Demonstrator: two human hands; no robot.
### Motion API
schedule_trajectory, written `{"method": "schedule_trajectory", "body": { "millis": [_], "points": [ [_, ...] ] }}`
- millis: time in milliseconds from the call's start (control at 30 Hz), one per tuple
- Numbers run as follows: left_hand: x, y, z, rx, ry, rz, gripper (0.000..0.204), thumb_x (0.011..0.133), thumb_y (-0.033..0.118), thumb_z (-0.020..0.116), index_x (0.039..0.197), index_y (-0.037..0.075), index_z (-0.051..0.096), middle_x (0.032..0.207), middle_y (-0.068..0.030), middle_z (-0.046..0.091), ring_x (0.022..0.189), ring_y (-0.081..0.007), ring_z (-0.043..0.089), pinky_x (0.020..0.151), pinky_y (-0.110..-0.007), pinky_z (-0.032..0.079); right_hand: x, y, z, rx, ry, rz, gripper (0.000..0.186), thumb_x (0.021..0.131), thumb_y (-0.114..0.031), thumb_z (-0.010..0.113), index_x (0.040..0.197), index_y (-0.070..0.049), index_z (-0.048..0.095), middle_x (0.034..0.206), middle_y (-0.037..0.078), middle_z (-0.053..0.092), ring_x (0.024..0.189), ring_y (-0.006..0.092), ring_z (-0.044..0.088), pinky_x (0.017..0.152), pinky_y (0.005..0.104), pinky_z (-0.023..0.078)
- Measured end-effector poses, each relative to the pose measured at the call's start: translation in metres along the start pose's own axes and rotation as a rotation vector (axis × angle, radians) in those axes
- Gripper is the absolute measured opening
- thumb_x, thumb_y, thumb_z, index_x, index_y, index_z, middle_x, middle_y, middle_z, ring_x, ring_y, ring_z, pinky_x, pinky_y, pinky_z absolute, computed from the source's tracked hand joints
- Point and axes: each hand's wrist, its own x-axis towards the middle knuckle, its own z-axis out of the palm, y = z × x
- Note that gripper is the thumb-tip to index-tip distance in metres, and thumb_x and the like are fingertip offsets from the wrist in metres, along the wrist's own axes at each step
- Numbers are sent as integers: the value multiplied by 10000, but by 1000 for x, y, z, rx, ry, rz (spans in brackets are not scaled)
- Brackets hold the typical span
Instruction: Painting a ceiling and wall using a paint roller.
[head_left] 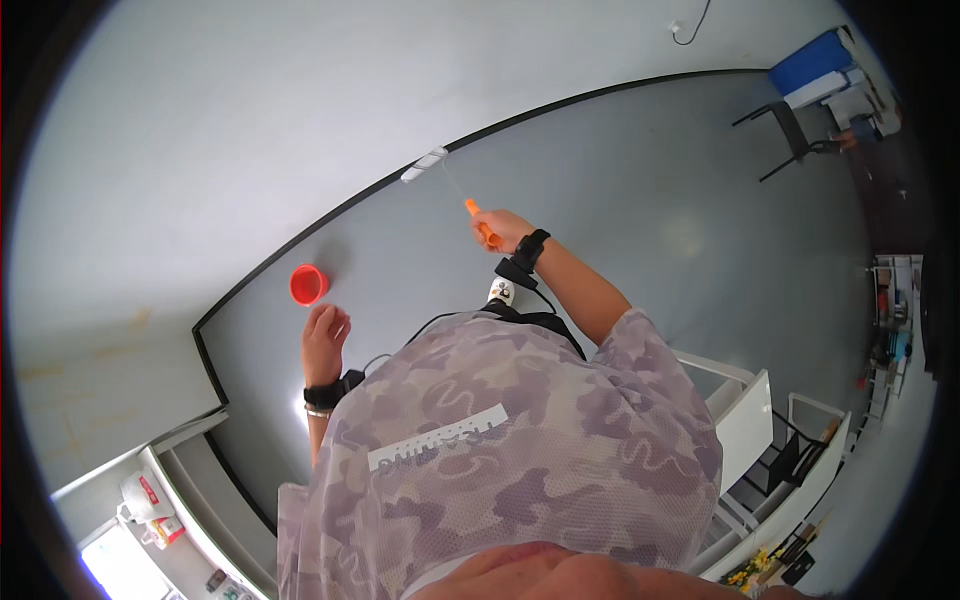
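Orange-handled paint roller [471,207] in the head view, grasped by the right hand [504,230], its white cover [424,165] at the foot of the wall [230,130], left hand [325,332] free and loosely bent, near the red bucket [309,285] on the grey floor [640,190].

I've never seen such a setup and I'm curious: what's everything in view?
Roller: one, white with orange handle, by the skirting
Bucket: one, red, on the floor
Wall: white, upper left
Floor: grey, middle
Skirting: black, wall's foot
Chairs: two, black, right
Tables: at least two, white, lower right
Shelf goods: mixed, too small to tell, far right
Shirt: one, purplish camouflage, on the person
Wristbands: black, both wrists
Hands: two, bare; left near bucket, right gripping roller
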Motion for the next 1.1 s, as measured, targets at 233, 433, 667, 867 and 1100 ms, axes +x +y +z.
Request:
{"method": "schedule_trajectory", "body": {
  "millis": [233,433,667,867,1100],
  "points": [
    [59,15,37,141,-76,-52,173,908,222,524,981,69,557,888,-18,591,862,-122,574,812,-268,459,12,-13,-33,169,83,127,129,856,-140,556,777,-106,459,608,0,487,502,100,474,470,226,381],
    [72,12,52,117,27,-121,178,904,221,533,985,66,566,882,-10,600,860,-111,577,809,-261,455,30,-11,-81,403,193,270,154,831,-83,583,790,-112,438,627,-46,477,491,61,463,446,195,375],
    [81,3,31,75,77,-171,193,907,226,530,991,55,561,889,-25,601,864,-117,575,802,-254,454,48,-14,-89,468,173,320,153,829,-84,568,775,-111,428,621,-44,468,497,69,464,449,200,392],
    [109,14,5,31,58,-122,174,906,215,523,970,56,557,876,-26,597,847,-116,569,784,-245,446,72,-36,-68,550,232,260,144,834,-99,567,789,-112,431,617,-26,468,521,75,490,464,213,422],
    [116,19,-35,28,179,-103,168,902,209,528,971,61,566,864,-23,603,842,-123,583,769,-255,455,116,-65,-50,538,336,243,132,863,-76,537,770,-100,447,600,-19,479,523,86,515,465,205,440]
  ]
}}
